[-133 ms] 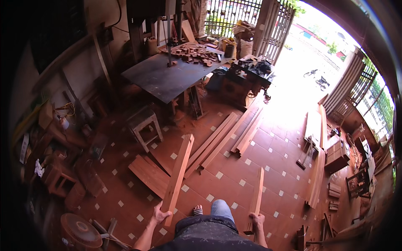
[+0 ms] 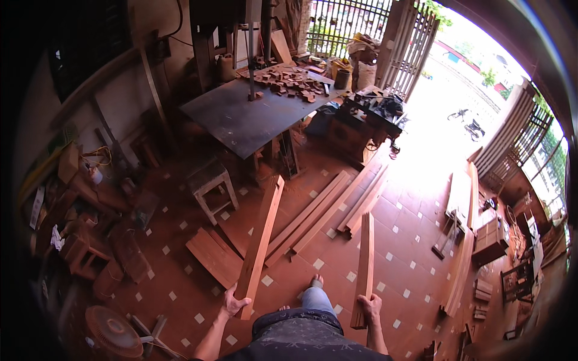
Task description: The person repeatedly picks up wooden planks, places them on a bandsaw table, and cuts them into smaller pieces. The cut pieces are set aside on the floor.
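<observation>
My left hand (image 2: 231, 302) is closed around the near end of a long squared wooden beam (image 2: 262, 240), which points away from me and leans slightly right. On the other side, my right hand (image 2: 371, 305) grips a shorter-looking wooden beam (image 2: 366, 259) close to its near end; this one points almost straight ahead. Both pieces are held clear of the floor on either side of my body. Beyond the left beam, reddish boards (image 2: 214, 256) lie on the tiles, and long timber strips (image 2: 310, 215) stretch away between the two beams.
A dark-topped table (image 2: 232, 123) carries many small wood offcuts (image 2: 292, 81). A stool (image 2: 212, 186) stands before it, and a machine (image 2: 361, 123) beside it. More long timber (image 2: 460, 271) lies at the right near a wooden cabinet (image 2: 490, 237). A fan (image 2: 114, 331) sits at lower left.
The right beam has swung so that its far end sits further left and more of its broad face shows. My foot has moved forward, and the whole view has shifted slightly.
</observation>
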A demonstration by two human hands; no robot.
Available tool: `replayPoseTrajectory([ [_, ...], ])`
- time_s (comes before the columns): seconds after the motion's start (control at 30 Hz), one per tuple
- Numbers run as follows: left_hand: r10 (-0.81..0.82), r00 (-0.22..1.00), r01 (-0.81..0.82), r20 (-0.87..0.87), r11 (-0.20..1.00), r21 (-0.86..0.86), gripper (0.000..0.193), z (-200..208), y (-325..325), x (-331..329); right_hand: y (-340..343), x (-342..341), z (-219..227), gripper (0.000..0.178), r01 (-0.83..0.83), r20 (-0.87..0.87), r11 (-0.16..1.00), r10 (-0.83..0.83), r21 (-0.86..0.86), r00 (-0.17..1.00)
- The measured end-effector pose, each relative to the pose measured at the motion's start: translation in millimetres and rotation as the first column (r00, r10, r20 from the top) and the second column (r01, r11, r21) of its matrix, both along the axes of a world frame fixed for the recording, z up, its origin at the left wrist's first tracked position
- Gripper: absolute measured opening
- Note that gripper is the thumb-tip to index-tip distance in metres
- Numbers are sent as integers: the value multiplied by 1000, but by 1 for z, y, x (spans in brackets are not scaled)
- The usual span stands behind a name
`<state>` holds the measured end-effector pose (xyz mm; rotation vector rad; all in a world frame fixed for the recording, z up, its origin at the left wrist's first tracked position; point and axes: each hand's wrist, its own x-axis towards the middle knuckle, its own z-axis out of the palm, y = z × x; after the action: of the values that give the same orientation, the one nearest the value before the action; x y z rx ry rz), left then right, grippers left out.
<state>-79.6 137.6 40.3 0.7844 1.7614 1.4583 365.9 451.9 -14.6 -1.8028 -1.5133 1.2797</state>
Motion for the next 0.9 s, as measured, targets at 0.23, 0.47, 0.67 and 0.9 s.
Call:
replayPoseTrajectory([
  [0.23,174,985,-175,15,982,74,79,-13,155,-31,245,-149,49,60,-400,159,871,369,285,916],
  [0.47,370,928,-372,-48,927,-50,86,7,228,-85,447,-354,95,58,-636,234,686,594,353,770],
  [0.67,286,942,-302,-178,951,-72,90,26,271,-207,567,-528,62,55,-733,418,555,602,393,680],
  [0.9,58,942,-161,-332,943,-291,100,20,310,-398,623,-718,55,68,-732,512,627,552,266,658],
])
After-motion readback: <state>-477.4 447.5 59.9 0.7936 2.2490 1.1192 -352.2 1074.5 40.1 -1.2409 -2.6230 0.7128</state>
